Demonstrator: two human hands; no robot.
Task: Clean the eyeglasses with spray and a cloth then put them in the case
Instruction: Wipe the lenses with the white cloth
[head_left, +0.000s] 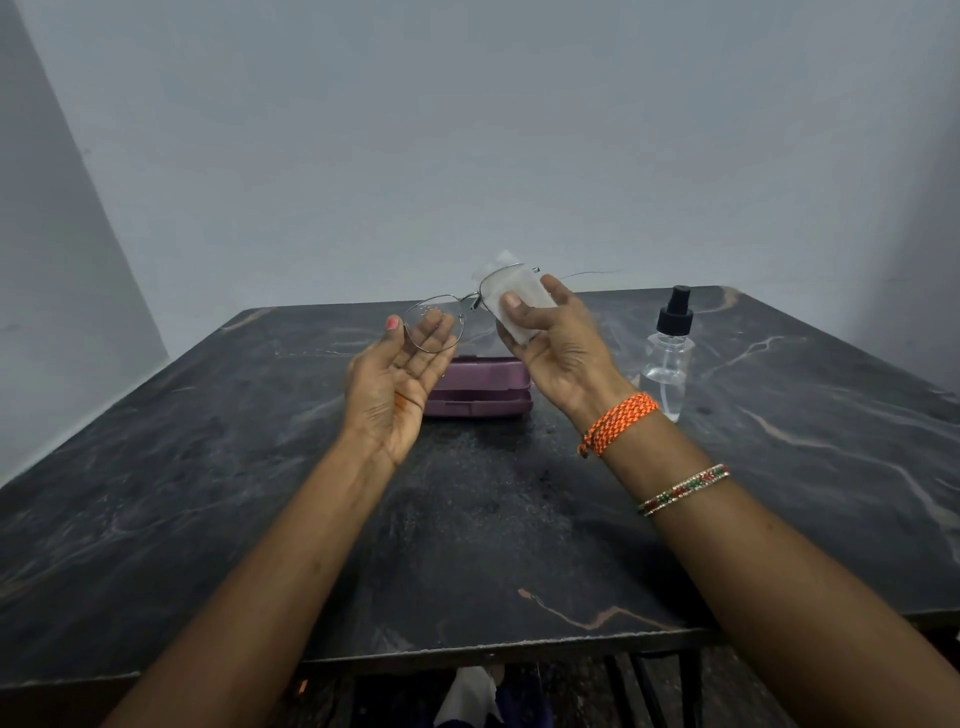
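I hold thin metal-framed eyeglasses (470, 304) up in the air over the table. My left hand (397, 384) pinches the rim of the left lens, which carries small droplets. My right hand (553, 340) presses a white cloth (519, 301) around the right lens, thumb in front and fingers behind. The temple arms point away from me. Below the hands a purple glasses case (480, 389) lies shut on the table. A clear spray bottle (667, 358) with a black nozzle stands upright to the right of the case.
The dark marble-patterned table (260, 493) fills the view, with its front edge near me and a pale wall close behind its far edge. Under the front edge I see dark bars and some white fabric (467, 696).
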